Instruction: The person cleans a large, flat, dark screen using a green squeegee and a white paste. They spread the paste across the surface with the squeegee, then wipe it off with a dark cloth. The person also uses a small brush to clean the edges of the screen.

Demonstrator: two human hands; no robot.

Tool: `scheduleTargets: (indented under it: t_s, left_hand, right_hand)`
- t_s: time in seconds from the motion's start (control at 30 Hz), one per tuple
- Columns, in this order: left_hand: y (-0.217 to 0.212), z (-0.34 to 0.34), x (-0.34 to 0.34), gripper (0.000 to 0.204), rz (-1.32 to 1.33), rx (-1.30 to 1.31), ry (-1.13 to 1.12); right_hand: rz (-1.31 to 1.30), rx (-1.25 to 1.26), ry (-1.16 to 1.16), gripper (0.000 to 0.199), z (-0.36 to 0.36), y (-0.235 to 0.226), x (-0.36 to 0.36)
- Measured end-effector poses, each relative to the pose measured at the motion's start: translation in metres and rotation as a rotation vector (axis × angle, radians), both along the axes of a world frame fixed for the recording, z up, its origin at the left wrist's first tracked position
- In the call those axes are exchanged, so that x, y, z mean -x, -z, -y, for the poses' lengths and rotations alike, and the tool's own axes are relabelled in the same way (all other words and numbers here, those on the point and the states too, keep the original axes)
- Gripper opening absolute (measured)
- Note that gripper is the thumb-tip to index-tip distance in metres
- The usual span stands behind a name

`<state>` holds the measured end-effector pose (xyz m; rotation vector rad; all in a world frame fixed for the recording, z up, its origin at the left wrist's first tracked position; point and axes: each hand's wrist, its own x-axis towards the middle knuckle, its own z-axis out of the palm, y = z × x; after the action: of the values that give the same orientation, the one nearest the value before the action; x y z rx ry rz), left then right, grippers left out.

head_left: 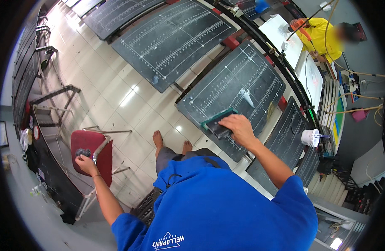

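My right hand (239, 128) grips the dark handle of a squeegee (216, 127) with a green blade edge. The squeegee rests at the near left part of a dark printing board (217, 97) marked with white ruler lines. A white paste smear (246, 97) lies on that board, beyond my hand. Out to the left, my left hand (87, 165) pinches a crumpled dark wad (82, 152), perhaps a rag. It is over or beside a red chair (101, 146); whether they touch I cannot tell.
More marked boards (171, 37) stand in a row along a dark rail (280, 62). A white tub (310, 137) with a stick in it sits at the right. Beyond the rail, a person in a yellow shirt (324, 39) holds an orange heat-gun-like tool (299, 27). Pale tiles (129, 108) cover the floor.
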<state>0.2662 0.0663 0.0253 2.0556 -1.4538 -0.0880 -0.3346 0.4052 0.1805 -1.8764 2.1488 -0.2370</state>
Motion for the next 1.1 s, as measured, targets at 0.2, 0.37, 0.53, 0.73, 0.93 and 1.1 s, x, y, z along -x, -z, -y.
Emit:
scheduleTargets:
  t_s: [0.2,0.37,0.53,0.73,0.93,1.1]
  left_hand:
    - [-0.003,-0.002,0.028,0.031,0.037,-0.016,-0.056]
    - [-0.005,-0.004,0.019,0.030,0.054,-0.019,-0.074]
    - [-0.004,-0.004,0.030,0.030,0.045,-0.030,-0.072]
    - [-0.009,-0.004,0.025,0.030,0.045,-0.067,-0.100]
    - [-0.015,-0.003,0.031,0.031,0.061,-0.097,-0.099]
    - [-0.013,-0.002,0.031,0.032,0.076,-0.127,-0.075]
  right_hand:
    - [-0.061,0.257,-0.176,0.046,0.087,0.012,0.005]
    - [-0.069,0.232,-0.225,0.048,0.081,0.026,0.005]
    - [-0.077,0.126,-0.166,0.063,-0.010,0.015,0.007]
    - [-0.063,0.011,-0.145,0.059,-0.101,0.003,0.018]
    - [-0.120,0.171,-0.082,0.056,-0.009,0.002,0.029]
    - [-0.069,0.244,-0.044,0.060,0.043,0.026,0.015]
